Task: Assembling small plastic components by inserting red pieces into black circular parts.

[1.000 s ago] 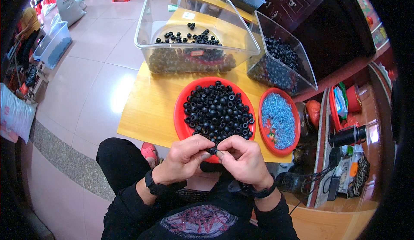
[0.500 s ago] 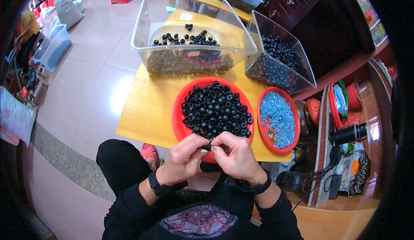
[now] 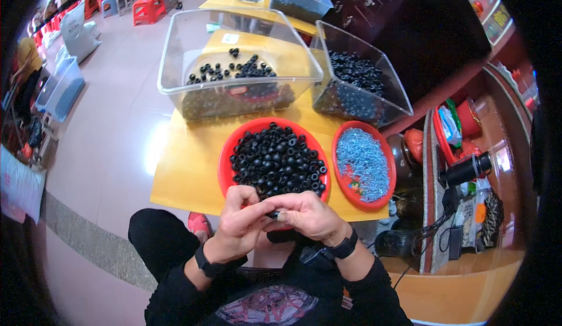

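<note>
My left hand (image 3: 235,226) and my right hand (image 3: 313,219) meet at the near rim of a red plate (image 3: 226,161). Between their fingertips is a small black bead-like piece (image 3: 273,214), mostly covered by the fingers. Heaped on the plate are many round black hollow pieces (image 3: 275,156), which look like large-holed beads. Right of it, a smaller red oval tray (image 3: 391,168) holds pale blue, shiny small pieces (image 3: 364,163); a few coloured specks lie at its lower left.
Behind the plate, a large clear bin (image 3: 167,74) holds scattered black pieces. Another clear bin (image 3: 404,100), to its right, is fuller. All stand on a yellow table (image 3: 170,179). A cluttered shelf (image 3: 433,220) with cables is at right. People and red stools (image 3: 149,9) are far left.
The view has shifted, so the table and bins appear lower and further left. My fingers have changed their hold: the right thumb now presses on the black piece, and the left fingers curl more.
</note>
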A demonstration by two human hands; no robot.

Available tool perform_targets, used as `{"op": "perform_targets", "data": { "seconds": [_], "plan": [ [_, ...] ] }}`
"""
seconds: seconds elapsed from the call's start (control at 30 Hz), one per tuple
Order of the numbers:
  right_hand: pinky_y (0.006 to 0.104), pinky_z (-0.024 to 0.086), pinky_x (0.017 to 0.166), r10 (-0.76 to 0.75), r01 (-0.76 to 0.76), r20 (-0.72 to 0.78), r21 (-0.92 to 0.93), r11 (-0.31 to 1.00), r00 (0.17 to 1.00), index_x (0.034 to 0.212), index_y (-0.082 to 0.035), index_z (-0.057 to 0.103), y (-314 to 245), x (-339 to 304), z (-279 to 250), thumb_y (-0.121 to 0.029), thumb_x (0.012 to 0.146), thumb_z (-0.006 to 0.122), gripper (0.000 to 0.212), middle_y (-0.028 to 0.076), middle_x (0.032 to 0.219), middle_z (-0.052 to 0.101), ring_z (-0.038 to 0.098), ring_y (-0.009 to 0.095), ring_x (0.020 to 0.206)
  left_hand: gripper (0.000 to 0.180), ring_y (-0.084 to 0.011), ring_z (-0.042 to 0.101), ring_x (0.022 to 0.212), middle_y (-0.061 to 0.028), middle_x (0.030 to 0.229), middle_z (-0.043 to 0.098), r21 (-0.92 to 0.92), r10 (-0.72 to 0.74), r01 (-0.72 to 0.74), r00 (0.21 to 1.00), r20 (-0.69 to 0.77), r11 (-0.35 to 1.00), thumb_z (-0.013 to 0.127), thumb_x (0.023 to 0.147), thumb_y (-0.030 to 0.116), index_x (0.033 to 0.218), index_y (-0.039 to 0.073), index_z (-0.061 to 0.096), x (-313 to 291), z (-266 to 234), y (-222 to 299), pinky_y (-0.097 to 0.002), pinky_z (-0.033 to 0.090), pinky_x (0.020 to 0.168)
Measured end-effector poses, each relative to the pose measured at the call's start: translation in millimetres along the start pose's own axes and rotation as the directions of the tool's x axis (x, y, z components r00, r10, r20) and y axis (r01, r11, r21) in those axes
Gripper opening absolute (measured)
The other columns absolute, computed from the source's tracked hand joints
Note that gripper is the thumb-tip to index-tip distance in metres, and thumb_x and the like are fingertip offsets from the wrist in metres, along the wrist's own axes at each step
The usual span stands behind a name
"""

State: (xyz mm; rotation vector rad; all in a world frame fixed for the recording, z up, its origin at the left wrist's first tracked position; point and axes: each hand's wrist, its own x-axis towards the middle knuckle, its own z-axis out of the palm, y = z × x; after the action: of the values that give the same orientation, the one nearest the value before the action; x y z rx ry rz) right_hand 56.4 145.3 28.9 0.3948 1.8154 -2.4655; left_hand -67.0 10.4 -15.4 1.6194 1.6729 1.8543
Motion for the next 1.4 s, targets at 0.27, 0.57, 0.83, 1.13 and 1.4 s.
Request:
{"op": "perform_targets", "data": {
  "seconds": [0.27, 0.57, 0.83, 1.13, 1.4],
  "plan": [
    [0.0265, 0.048, 0.083, -0.083, 0.079, -0.058, -0.067, 0.995, 0.995, 0.116, 0.004, 0.055, -5, -2, 7, -0.001, 0.088, 0.05, 0.029, 0.006, 0.103, 0.061, 0.057, 0.013, 0.093, 0.035, -0.0225, 0.052, 0.088, -0.0133, 0.1, 0.048, -0.157, -0.029, 0.026, 0.999, -0.018, 0.987, 0.063, 0.068, -0.008, 0.101, 0.003, 0.063, -5, 5, -2, -0.029, 0.044, 0.073],
    [0.025, 0.047, 0.065, -0.152, 0.129, -0.052, -0.305, 0.944, 0.987, 0.092, 0.001, 0.064, -2, -1, 15, -0.001, 0.086, 0.05, 0.016, 0.002, 0.078, 0.063, 0.056, 0.008, 0.072, 0.038, -0.0269, 0.048, 0.109, -0.0197, 0.125, 0.043, -0.232, 0.029, 0.013, 0.984, 0.176, 0.973, 0.044, 0.091, 0.009, 0.127, -0.002, 0.045, -2, 11, 1, -0.0329, 0.041, 0.09],
    [0.0286, 0.048, 0.068, -0.118, 0.059, -0.116, -0.421, 0.905, 0.986, 0.097, 0.003, 0.062, -1, -8, 14, -0.001, 0.084, 0.049, 0.019, 0.007, 0.079, 0.065, 0.06, 0.012, 0.075, 0.037, -0.0319, 0.051, 0.107, -0.0222, 0.119, 0.047, -0.182, 0.027, -0.003, 0.991, 0.13, 0.983, 0.048, 0.087, 0.002, 0.123, -0.006, 0.046, -2, 21, 4, -0.0362, 0.041, 0.091],
    [0.0284, 0.053, 0.069, -0.064, -0.054, -0.29, -0.382, 0.923, 0.955, 0.105, 0.003, 0.061, -66, -28, -51, -0.007, 0.086, 0.056, 0.022, 0.014, 0.086, 0.066, 0.065, 0.016, 0.079, 0.025, -0.0182, 0.056, 0.087, -0.0125, 0.101, 0.054, -0.288, -0.304, 0.225, 0.914, -0.27, 0.931, 0.051, 0.084, -0.001, 0.109, -0.004, 0.051, -2, 1, -11, -0.0284, 0.045, 0.076],
    [0.0282, 0.051, 0.068, -0.453, 0.305, -0.769, -0.344, 0.888, 0.451, 0.113, 0.006, 0.048, -175, -35, -180, -0.023, 0.09, 0.056, 0.038, 0.02, 0.107, 0.054, 0.057, 0.02, 0.088, 0.024, -0.03, 0.053, 0.087, -0.015, 0.094, 0.058, 0.32, -0.088, 0.2, 0.939, -0.332, 0.926, 0.058, 0.071, -0.006, 0.095, 0.0, 0.059, 11, -18, -16, -0.0367, 0.042, 0.078]
  ]
}}
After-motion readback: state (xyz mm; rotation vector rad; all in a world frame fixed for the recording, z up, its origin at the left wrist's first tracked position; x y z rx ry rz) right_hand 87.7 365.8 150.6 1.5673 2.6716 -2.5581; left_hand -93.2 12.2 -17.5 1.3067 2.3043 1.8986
